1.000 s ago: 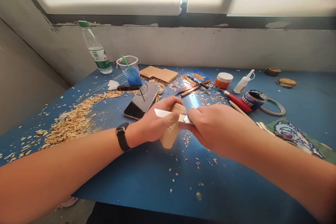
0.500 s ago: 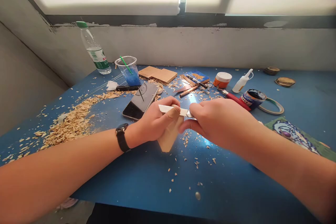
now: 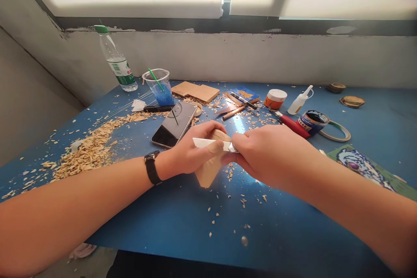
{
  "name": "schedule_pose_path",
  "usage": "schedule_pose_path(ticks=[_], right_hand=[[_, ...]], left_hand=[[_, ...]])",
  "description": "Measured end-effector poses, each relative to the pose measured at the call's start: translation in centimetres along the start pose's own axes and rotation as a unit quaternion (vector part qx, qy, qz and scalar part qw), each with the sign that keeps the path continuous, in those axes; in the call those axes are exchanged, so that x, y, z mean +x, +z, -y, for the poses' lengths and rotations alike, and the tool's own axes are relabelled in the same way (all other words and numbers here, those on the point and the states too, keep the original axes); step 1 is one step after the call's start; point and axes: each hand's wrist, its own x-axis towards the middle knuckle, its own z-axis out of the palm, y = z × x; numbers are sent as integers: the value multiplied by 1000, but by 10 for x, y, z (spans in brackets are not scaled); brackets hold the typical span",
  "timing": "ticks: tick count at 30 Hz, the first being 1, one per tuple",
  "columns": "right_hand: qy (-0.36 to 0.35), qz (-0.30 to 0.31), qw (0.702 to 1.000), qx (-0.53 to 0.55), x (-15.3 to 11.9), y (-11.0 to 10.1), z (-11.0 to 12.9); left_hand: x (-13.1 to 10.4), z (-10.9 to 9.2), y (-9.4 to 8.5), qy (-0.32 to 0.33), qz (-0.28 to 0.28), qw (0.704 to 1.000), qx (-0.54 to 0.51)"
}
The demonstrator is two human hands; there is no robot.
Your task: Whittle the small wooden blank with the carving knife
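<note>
A pale block of wood [image 3: 208, 172] is gripped in my left hand [image 3: 192, 150], tilted above the blue table, its lower end pointing toward me. My right hand [image 3: 263, 150] is closed round a utility knife [image 3: 233, 147], whose handle is mostly hidden in the fist. The knife's bright blade lies across the upper part of the block, pointing left. My left thumb presses near the blade's back. Small wood chips are scattered on the table below both hands.
A phone [image 3: 176, 125] lies just beyond my left hand. Behind stand a cup of blue liquid [image 3: 162, 93] and a water bottle [image 3: 122, 71]. Wood shavings [image 3: 87, 152] are heaped at left. To the right are a paint jar [image 3: 275, 99], glue bottle [image 3: 298, 103] and tape roll [image 3: 339, 132].
The blade has slid down along the block, toward me, and my right hand has come slightly lower with it. More of the block's top now shows. My left hand keeps its hold.
</note>
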Motion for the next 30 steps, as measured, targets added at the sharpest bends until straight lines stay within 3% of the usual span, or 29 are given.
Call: schedule_pose_path(ticks=[8,11,15,19,23,30], right_hand=[[20,-35,999,11,-1,1,-1],[12,-8,1000,16,-2,-2,0],[-6,41,999,34,-4,-7,3],[-12,54,998,28,-3,-8,2],[-10,33,999,5,0,-1,-2],[14,-21,999,-32,7,9,-11]], left_hand=[[-2,-4,-1,9,-6,1000,17],[-1,-4,-1,-11,4,1000,12],[1,-6,-2,-2,2,997,79],[1,-3,-1,1,-8,998,60],[1,3,-1,-5,-18,1000,14],[3,2,-1,-71,-76,994,27]])
